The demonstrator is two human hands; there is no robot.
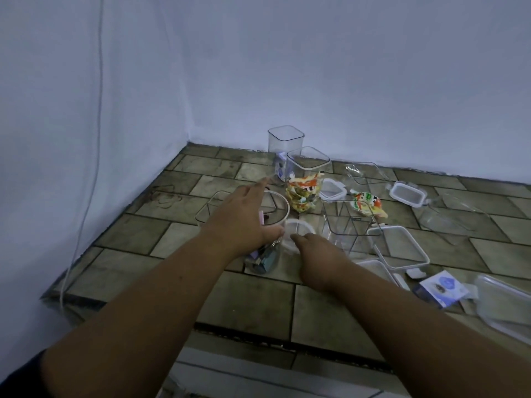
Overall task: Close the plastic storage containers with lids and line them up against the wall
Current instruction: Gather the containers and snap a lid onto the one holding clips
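Note:
A round clear jar (263, 261) with small items inside stands on the tiled floor, in front of me. My left hand (244, 216) lies over its rim, fingers straight and thumb against its side. A round white lid (298, 226) lies just right of the jar. My right hand (321, 259) reaches to it, and one fingertip touches its near edge while the other fingers are hidden. Two tall square containers stand lidless near the wall: an empty one (286, 139) and one (307, 163) holding snack packets.
Another open square container (350, 225) stands right of the lid. Rectangular lids (398, 248) (408, 193) and shallow clear tubs (454, 214) lie scattered to the right, with a snack packet (367, 203). A white cable (86, 196) hangs down the left wall.

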